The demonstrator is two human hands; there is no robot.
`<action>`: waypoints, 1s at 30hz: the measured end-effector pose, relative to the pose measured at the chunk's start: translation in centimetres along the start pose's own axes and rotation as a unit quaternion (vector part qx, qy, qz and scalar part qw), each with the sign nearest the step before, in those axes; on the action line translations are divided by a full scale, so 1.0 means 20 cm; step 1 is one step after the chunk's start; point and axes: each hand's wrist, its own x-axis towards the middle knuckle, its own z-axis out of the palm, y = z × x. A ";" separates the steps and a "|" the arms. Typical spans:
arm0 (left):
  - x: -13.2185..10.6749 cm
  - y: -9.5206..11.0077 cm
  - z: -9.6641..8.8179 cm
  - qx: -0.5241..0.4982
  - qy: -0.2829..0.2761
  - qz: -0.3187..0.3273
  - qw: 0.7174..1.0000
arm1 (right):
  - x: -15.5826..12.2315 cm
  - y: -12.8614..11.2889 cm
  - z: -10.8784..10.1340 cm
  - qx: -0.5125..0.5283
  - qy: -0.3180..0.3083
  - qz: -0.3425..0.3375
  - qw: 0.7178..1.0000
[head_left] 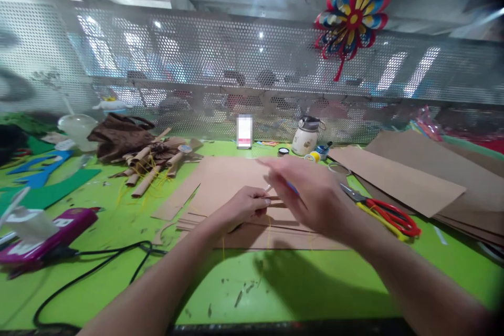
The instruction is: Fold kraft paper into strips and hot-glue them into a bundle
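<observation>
My left hand (249, 203) is closed, pinching a narrow folded piece of brown paper (277, 202) over the middle of the table. Close on its right, my right hand (315, 191) is raised and slightly blurred, its index finger stretched forward. A thin stick-like thing with a whitish end (269, 187) shows by its fingers, and a bit of blue peeks out under the palm; its kind is unclear. Beneath both hands lie brown paper sheets (224, 173) and stacked strips (192, 220). Yellow thread (269, 228) hangs across the front strips.
Scissors with red and yellow handles (388, 215) lie right, beside large brown sheets (397, 173). Behind stand a flask (305, 136), a yellow thread spool (314, 156) and a small jar (283, 152). Left are paper rolls (146, 181), a brown bag (118, 136) and a purple power strip (73, 223) with black cable.
</observation>
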 end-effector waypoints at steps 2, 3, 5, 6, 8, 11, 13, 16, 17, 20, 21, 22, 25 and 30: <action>-0.01 0.01 0.00 -0.013 -0.015 0.004 1.000 | 0.23 0.10 0.01 -0.031 -0.032 -0.002 0.999; -0.01 0.01 0.00 -0.017 -0.016 0.005 1.000 | 0.27 0.13 0.01 -0.043 -0.028 0.016 0.999; -0.01 0.01 -0.01 -0.020 -0.015 0.001 1.000 | 0.24 0.14 0.01 -0.051 -0.012 0.035 0.998; -0.01 0.00 -0.02 -0.020 -0.013 0.000 1.000 | 0.19 0.13 0.01 -0.048 -0.001 0.035 0.998; -0.01 0.00 -0.03 -0.027 -0.007 0.007 1.000 | 0.09 0.07 -0.01 -0.035 0.014 0.021 0.999; 0.00 -0.01 -0.04 -0.045 -0.001 0.011 0.999 | -0.01 0.04 0.00 -0.023 0.011 0.011 1.000; 0.00 0.00 -0.04 -0.052 0.001 0.000 0.999 | -0.04 0.07 0.03 -0.014 0.018 0.014 1.000; 0.00 -0.01 -0.03 -0.048 0.004 -0.005 0.999 | -0.09 0.19 0.09 0.003 0.058 0.040 0.997; 0.00 -0.02 -0.03 -0.039 0.006 -0.004 0.999 | -0.10 0.23 0.11 0.008 0.065 0.055 0.996; 0.00 -0.03 -0.02 -0.003 0.017 -0.003 1.000 | -0.15 0.30 0.16 0.021 0.037 0.088 0.995; 0.00 -0.03 -0.02 0.008 0.018 -0.003 1.000 | -0.16 0.31 0.18 0.023 0.019 0.093 0.995; 0.00 -0.03 -0.01 0.016 0.018 -0.001 1.000 | -0.17 0.32 0.19 0.023 0.003 0.098 0.995; -0.01 0.02 -0.01 0.033 0.010 0.005 0.999 | -0.17 0.32 0.21 0.023 -0.025 0.123 0.992; -0.05 0.10 -0.01 0.063 0.014 0.019 0.998 | -0.16 0.29 0.22 0.050 -0.019 0.155 0.986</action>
